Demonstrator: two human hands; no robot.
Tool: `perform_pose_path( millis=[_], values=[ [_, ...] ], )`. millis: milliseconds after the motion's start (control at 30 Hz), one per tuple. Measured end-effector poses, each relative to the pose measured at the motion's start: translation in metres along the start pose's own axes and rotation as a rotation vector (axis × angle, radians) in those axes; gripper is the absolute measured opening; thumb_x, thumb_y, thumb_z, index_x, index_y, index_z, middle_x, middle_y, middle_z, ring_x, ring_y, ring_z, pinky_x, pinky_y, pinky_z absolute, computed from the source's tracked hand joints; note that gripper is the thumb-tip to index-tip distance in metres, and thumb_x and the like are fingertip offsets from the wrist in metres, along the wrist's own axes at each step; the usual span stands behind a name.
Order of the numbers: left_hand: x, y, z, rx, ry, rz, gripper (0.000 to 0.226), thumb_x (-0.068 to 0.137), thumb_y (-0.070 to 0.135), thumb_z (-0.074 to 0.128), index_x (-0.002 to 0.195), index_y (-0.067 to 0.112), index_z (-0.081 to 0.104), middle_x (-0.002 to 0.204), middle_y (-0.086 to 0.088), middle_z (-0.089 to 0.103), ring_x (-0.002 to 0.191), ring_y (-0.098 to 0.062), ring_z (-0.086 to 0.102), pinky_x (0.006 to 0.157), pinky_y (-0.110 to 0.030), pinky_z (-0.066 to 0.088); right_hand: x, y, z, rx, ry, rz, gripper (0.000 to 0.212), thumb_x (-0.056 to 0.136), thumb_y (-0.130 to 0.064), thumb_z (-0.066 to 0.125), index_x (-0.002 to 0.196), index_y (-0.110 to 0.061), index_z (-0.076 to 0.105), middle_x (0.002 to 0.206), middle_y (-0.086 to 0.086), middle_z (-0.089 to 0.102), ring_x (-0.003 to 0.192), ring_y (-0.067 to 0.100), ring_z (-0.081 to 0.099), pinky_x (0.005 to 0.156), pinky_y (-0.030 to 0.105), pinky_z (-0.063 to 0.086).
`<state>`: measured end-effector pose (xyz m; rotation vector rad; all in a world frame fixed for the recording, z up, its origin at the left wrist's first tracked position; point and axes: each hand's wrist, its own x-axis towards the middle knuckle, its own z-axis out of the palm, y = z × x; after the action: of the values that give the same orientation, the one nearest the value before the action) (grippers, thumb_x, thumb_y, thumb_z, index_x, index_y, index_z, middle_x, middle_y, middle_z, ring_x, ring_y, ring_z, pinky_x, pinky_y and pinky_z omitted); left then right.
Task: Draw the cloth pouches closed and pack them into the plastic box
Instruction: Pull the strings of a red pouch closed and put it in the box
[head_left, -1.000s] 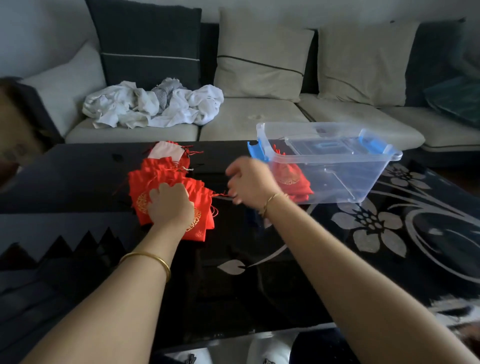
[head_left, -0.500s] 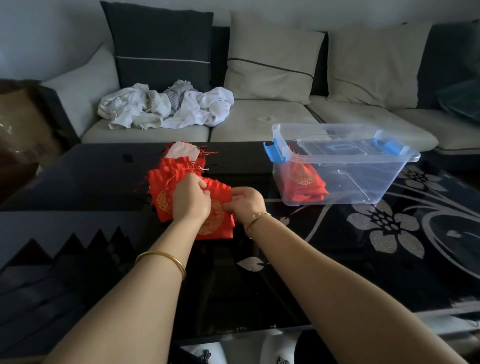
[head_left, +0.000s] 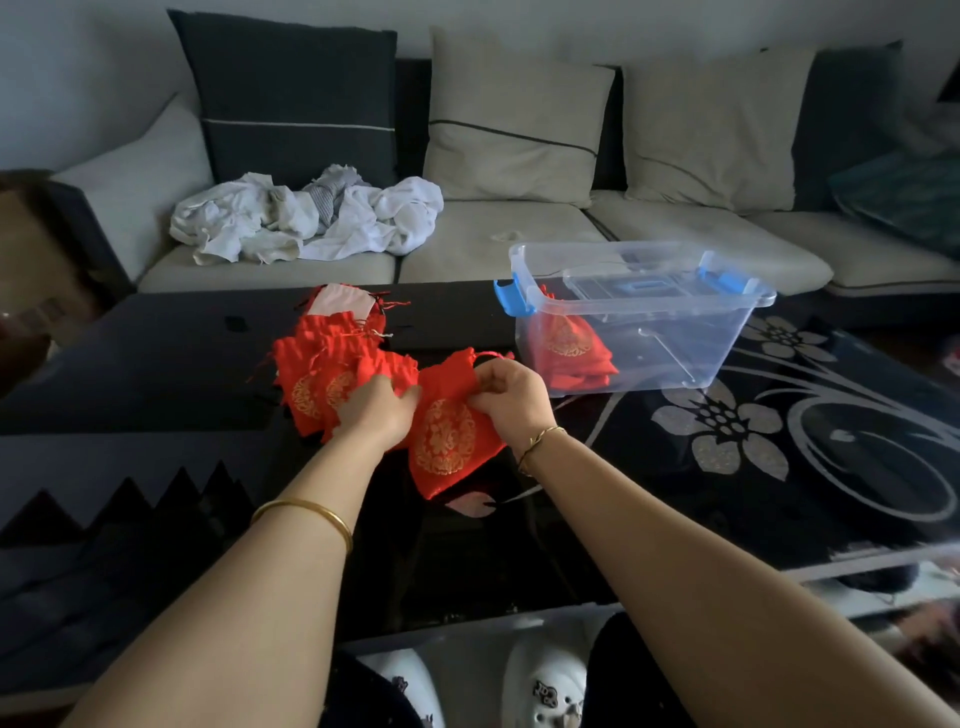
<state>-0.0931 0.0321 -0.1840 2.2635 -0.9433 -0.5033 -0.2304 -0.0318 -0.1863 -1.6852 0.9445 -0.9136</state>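
Pinching the puckered neck of a soft red pouch (head_left: 447, 441) at mid-frame, right hand (head_left: 511, 397) fingers curled; gripped its left edge with the left hand (head_left: 376, 410). Lay beside a rumpled pile of pouches (head_left: 322, 369) on a glossy black table (head_left: 156, 353). Stood right of centre: a clear rigid plastic box (head_left: 691, 338), gold-printed packed pouch (head_left: 574, 345) inside.

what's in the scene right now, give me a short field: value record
left hand: grips the neck of the held pouch
right hand: pinches the held pouch's top on the other side
held pouch: red with gold emblem, on the table, not yet in the box
pouch pile: red, left of the held pouch
plastic box: clear, blue latches, open, holds packed pouches
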Motion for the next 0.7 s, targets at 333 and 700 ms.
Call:
perform_pose_path(
  millis=[333,700],
  values=[
    [-0.020,0.032,-0.007,-0.503,-0.092,0.130,0.031,0.096,0.045,0.042,0.080,0.020,0.048,0.073,0.004,0.042,0.064,-0.010,0.039,0.064,-0.028,0.034,-0.006,-0.008,-0.041,0.230,-0.106,-0.074,0.035,0.076,0.023,0.053,0.069,-0.011,0.058,0.067,0.000,0.063,0.062,0.010,0.060,0.064,0.024,0.053],
    [-0.034,0.049,-0.002,-0.520,-0.109,0.387,0.014,0.094,0.023,0.054,0.103,0.020,0.065,0.091,0.011,0.067,0.083,0.000,0.061,0.071,-0.011,0.046,-0.012,-0.017,-0.082,0.552,0.025,0.270,0.032,0.078,0.019,0.035,0.088,-0.006,0.052,0.078,0.010,0.061,0.078,0.023,0.060,0.076,0.037,0.054]
  ],
)
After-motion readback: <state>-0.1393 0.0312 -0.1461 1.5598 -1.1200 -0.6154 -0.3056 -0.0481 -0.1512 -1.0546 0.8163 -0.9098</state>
